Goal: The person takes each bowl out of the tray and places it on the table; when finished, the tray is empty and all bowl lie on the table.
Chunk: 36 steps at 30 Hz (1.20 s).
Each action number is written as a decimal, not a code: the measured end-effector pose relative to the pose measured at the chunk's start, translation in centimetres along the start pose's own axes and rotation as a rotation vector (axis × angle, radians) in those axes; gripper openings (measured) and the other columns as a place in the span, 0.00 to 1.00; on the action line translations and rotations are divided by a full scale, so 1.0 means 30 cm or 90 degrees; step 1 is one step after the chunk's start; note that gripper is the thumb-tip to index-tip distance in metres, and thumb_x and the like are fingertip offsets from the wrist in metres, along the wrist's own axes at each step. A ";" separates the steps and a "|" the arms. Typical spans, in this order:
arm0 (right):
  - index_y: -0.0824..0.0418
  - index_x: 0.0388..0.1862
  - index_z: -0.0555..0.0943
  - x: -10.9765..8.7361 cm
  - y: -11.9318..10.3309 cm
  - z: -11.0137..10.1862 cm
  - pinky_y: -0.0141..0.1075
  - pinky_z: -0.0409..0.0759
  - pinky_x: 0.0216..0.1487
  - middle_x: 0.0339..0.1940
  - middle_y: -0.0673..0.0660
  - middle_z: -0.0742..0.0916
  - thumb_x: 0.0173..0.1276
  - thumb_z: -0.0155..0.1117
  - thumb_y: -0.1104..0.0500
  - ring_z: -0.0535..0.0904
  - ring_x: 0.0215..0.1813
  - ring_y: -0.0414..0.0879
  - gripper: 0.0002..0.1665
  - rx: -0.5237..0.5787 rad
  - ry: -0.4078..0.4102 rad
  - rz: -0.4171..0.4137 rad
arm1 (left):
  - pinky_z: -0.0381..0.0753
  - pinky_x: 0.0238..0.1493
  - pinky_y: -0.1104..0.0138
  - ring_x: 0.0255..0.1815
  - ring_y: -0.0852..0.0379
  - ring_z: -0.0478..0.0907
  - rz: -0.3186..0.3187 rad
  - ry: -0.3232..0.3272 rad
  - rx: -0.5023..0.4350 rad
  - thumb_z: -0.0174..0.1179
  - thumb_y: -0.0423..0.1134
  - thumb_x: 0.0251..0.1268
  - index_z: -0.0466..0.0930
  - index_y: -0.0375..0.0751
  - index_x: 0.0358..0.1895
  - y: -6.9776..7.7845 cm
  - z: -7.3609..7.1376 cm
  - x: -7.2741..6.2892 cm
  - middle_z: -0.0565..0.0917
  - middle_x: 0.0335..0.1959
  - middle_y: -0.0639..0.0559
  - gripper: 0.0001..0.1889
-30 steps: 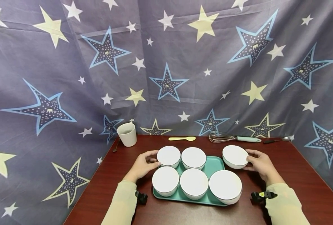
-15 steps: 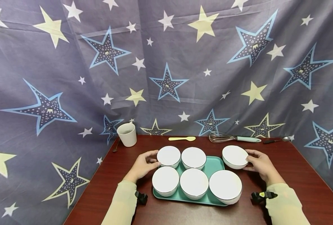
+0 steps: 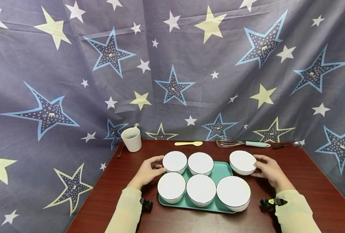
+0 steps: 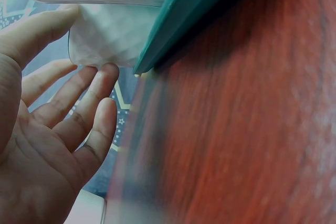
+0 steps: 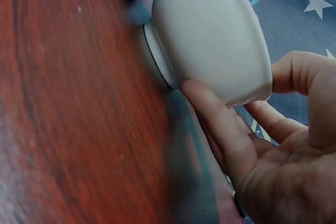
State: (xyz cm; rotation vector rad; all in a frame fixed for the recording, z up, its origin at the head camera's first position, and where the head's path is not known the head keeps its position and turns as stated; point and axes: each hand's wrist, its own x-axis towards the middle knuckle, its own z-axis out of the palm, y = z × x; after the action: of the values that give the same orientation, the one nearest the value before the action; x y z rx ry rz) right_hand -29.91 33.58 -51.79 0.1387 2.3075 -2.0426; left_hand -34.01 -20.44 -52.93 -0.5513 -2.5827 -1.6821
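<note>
Several white bowls stand upright on a teal tray (image 3: 225,168) in the head view. My left hand (image 3: 147,171) has its thumb and fingertips round the left side of the back-left bowl (image 3: 174,160). The left wrist view shows the fingertips against this bowl's textured wall (image 4: 107,38), the palm apart from it. My right hand (image 3: 269,169) grips another white bowl (image 3: 243,161) by its right side, at the tray's back-right corner. In the right wrist view the thumb is at its rim and a finger reaches under, near the foot of the bowl (image 5: 210,40).
Along the back of the dark red table (image 3: 102,207) lie a yellow spoon (image 3: 188,143), a whisk (image 3: 242,143) and a black-handled spoon (image 3: 287,145). A white mug (image 3: 131,139) stands back left, with a small dark utensil (image 3: 120,151) beside it. A star-patterned curtain (image 3: 172,48) hangs behind.
My right hand and its bowl have shifted very slightly left, towards the tray. The left hand and the other bowls stay as they were.
</note>
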 end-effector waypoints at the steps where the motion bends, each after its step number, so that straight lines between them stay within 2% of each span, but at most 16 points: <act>1: 0.77 0.78 0.58 0.000 0.000 0.000 0.50 0.88 0.47 0.64 0.74 0.72 0.75 0.52 0.68 0.87 0.42 0.45 0.36 -0.001 -0.001 0.001 | 0.84 0.49 0.64 0.50 0.52 0.85 -0.002 0.000 0.002 0.77 0.39 0.62 0.80 0.46 0.70 -0.001 0.000 0.001 0.83 0.65 0.48 0.31; 11: 0.77 0.79 0.57 -0.003 -0.002 -0.002 0.50 0.88 0.48 0.68 0.75 0.69 0.75 0.52 0.68 0.85 0.43 0.41 0.36 -0.004 -0.003 0.003 | 0.84 0.49 0.64 0.50 0.53 0.85 -0.005 -0.001 0.007 0.77 0.40 0.62 0.80 0.47 0.70 -0.001 0.000 0.002 0.83 0.65 0.49 0.31; 22: 0.77 0.79 0.56 0.000 0.003 -0.013 0.47 0.87 0.50 0.70 0.74 0.67 0.76 0.55 0.66 0.84 0.46 0.41 0.37 -0.010 -0.013 0.008 | 0.84 0.48 0.65 0.52 0.45 0.85 -0.002 -0.006 -0.013 0.77 0.37 0.62 0.80 0.41 0.70 0.009 0.002 -0.004 0.82 0.65 0.43 0.31; 29: 0.79 0.78 0.58 -0.005 -0.001 -0.023 0.40 0.87 0.50 0.71 0.77 0.66 0.80 0.57 0.62 0.83 0.46 0.36 0.36 -0.057 -0.008 -0.004 | 0.84 0.49 0.64 0.51 0.50 0.85 -0.003 -0.011 0.001 0.76 0.38 0.64 0.79 0.44 0.70 0.005 0.003 0.001 0.82 0.65 0.46 0.31; 33: 0.77 0.78 0.61 -0.009 -0.014 -0.030 0.34 0.85 0.51 0.72 0.76 0.68 0.81 0.58 0.58 0.80 0.47 0.30 0.35 -0.099 0.017 -0.022 | 0.84 0.49 0.64 0.51 0.50 0.85 0.005 -0.014 0.001 0.76 0.39 0.64 0.79 0.43 0.71 0.000 0.001 0.001 0.82 0.65 0.45 0.31; 36: 0.74 0.77 0.65 -0.013 -0.033 -0.034 0.31 0.83 0.51 0.70 0.76 0.73 0.82 0.58 0.57 0.79 0.47 0.26 0.34 -0.130 0.047 -0.045 | 0.84 0.50 0.65 0.52 0.49 0.85 0.001 -0.014 -0.004 0.76 0.38 0.64 0.79 0.44 0.71 0.001 -0.001 -0.001 0.82 0.65 0.45 0.31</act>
State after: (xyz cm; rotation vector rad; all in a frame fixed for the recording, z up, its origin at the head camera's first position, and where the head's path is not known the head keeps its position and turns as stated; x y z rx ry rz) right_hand -29.61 34.47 -50.65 0.1267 2.5830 -1.8458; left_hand -33.97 -20.47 -52.91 -0.5753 -2.5927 -1.6943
